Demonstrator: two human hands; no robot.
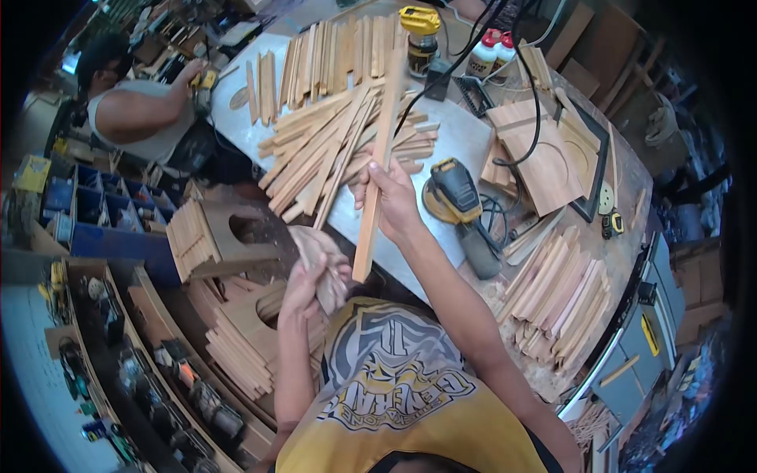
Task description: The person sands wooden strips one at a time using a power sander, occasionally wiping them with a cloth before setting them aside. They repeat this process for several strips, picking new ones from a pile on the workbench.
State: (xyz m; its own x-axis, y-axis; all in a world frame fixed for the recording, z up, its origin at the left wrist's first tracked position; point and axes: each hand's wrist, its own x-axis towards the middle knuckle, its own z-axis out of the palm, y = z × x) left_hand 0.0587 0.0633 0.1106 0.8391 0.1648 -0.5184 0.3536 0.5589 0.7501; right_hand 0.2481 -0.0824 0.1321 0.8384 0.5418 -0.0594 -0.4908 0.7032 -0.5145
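Observation:
My right hand [392,195] is wrapped round a long, flat wooden strip [368,244], which stands out steeply in front of my body. A crumpled beige-grey rag [322,256] is in my left hand [302,285], beside the strip's lower end and apart from it. Just past my right hand, a loose pile of wooden strips [307,162] lies crisscrossed on the pale tabletop [473,146]. An orbital sander [455,189] with a yellow-and-black body rests on the table to the right of that hand.
More strips [339,59] line the far side, near a yellow-topped power tool [420,31] and glue bottles [490,51]. Bundled strips [556,296] and wooden panels [540,154] lie right, with hanging black cables [530,94]. Another person [142,106] works at left, above blue bins [110,213].

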